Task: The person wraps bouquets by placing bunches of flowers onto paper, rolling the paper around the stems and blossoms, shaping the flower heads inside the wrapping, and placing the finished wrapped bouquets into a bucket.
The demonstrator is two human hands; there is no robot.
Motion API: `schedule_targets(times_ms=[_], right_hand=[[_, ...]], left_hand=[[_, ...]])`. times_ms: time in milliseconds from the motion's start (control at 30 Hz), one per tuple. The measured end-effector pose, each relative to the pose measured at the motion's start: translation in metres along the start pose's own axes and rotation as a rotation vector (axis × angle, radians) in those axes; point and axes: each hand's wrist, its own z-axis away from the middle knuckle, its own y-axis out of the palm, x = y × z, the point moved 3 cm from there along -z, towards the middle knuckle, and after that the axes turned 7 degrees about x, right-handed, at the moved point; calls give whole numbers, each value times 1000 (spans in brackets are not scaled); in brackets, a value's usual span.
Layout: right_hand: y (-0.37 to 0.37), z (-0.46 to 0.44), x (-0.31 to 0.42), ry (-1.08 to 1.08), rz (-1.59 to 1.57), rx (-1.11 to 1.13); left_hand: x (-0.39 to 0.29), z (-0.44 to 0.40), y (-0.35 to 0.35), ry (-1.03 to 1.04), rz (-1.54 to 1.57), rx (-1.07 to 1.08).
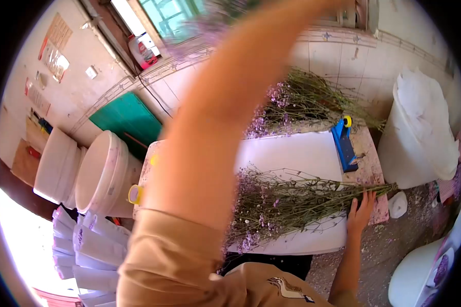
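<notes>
A bunch of dried-looking purple flowers (287,204) lies across white paper (292,153) on the table, blossoms to the left and stems to the right. At the stem end, my right hand (361,211) has its fingers closed against the lower side of the stems. My left arm (205,138) sweeps up across the middle of the view, smeared by motion, and its hand is beyond the top edge. Blurred purple flowers (210,28) show beside that raised arm; what holds them is hidden. A blue tape dispenser (345,146) stands at the paper's right edge.
More purple flowers (312,100) lie along the back of the table. White buckets (100,174) and a green board (125,123) stand left, above several paper-wrapped bundles (100,243). A lined white bin (420,133) is at right, a white tub (417,271) below it.
</notes>
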Motion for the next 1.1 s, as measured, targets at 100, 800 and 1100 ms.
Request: schedule_targets(times_ms=[100,800,1100], right_hand=[[-1,-1,-5,-26,-135,-32],[-2,107,430,-987,-278,394],[203,-43,487,-429,-188,1121]], left_hand=[[-135,115,30,426,212,362],[-46,761,-226,-1436,2315,845],[-26,726,-193,-1589,2108,289]])
